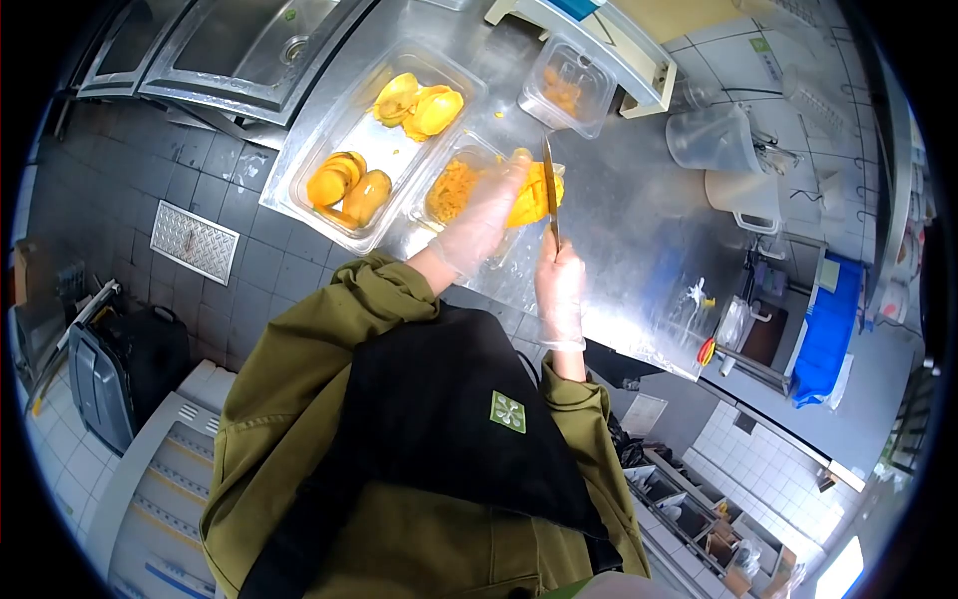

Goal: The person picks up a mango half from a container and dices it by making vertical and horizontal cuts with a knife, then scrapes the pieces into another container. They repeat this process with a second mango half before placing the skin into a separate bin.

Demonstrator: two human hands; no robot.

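My right hand (pixel 562 290), in a clear glove, is closed around the handle of a knife (pixel 550 180). The blade points away from me and lies along the right side of a piece of yellow mango (pixel 530 205), whose flesh shows cut lines. My left hand (pixel 479 222), also gloved, grips this mango from the left, thumb or finger raised near the blade. Partly beneath the left hand is a clear container of diced mango (pixel 449 192). To its left, a larger clear tray (pixel 365 138) bears mango halves (pixel 349 190) and yellow peels or cut pieces (pixel 419 108).
A smaller clear tub (pixel 567 88) with orange pieces stands at the back of the steel table (pixel 639 215). Beyond it is a white rack (pixel 629 50). Clear measuring jugs (pixel 711 140) stand at the right rear; a sink (pixel 264 40) is at the far left.
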